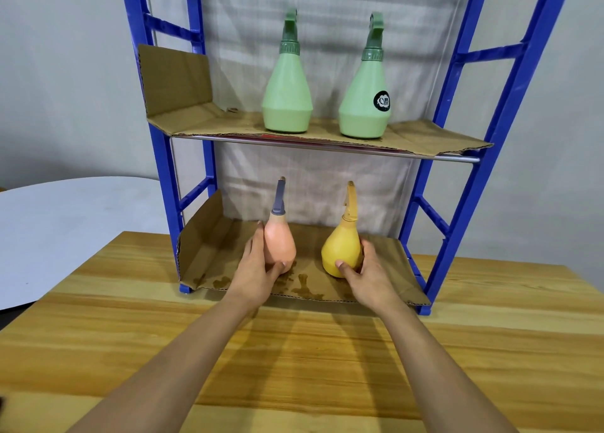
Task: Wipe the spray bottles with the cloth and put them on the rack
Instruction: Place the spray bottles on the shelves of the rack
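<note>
I am reaching both arms forward across the pale wooden plank table (327, 351), and each of my hands is wrapping a bottle on the rack's lower shelf. My left hand (258, 267) is curling round the left side of the pear-shaped pink plastic spray bottle with the grey trigger head (280, 246), thumb across its belly; my right hand (366, 274) is gripping the pear-shaped yellow plastic spray bottle (340, 249) from its right side. Both bottles are standing roughly upright on the stained brown cardboard liner (209, 256), long axes near vertical, nozzles pointing up and away from me, well apart from each other. Each bottle is lying straight ahead of its own hand, so I judge the coming move to be either letting go or lifting out. Beyond, on the upper shelf of the blue metal rack (510, 112), two tall green spray bottles (287, 99) are standing upright. I cannot see the cloth.
</note>
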A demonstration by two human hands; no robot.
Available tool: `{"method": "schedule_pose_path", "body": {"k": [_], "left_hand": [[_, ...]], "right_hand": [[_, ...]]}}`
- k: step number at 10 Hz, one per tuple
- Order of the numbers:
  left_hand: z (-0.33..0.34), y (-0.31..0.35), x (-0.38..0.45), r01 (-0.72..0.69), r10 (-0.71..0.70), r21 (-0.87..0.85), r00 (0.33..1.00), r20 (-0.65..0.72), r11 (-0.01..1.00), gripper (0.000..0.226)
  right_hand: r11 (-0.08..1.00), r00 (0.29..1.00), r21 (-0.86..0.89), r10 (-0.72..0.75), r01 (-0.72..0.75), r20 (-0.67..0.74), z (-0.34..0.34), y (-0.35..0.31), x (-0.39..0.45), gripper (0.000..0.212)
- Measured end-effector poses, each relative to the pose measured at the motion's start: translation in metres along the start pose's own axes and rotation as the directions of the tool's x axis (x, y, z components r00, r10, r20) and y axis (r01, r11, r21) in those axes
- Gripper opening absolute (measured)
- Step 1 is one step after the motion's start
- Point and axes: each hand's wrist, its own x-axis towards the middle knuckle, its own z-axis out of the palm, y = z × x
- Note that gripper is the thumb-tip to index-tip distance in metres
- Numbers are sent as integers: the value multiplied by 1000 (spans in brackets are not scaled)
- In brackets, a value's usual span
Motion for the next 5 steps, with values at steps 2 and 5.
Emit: {"method": "schedule_pose_path", "body": {"k": [2, 5], "left_hand": [[0, -3, 3, -6, 6, -7, 999, 35, 1000, 94], [-4, 2, -6, 19, -20, -27, 998, -55, 999, 102]], "right_hand": [[1000, 1000, -2, 2, -2, -3, 2, 1, 1, 76], [994, 989, -70, -86, 78, -116, 7, 3, -9, 72]]}}
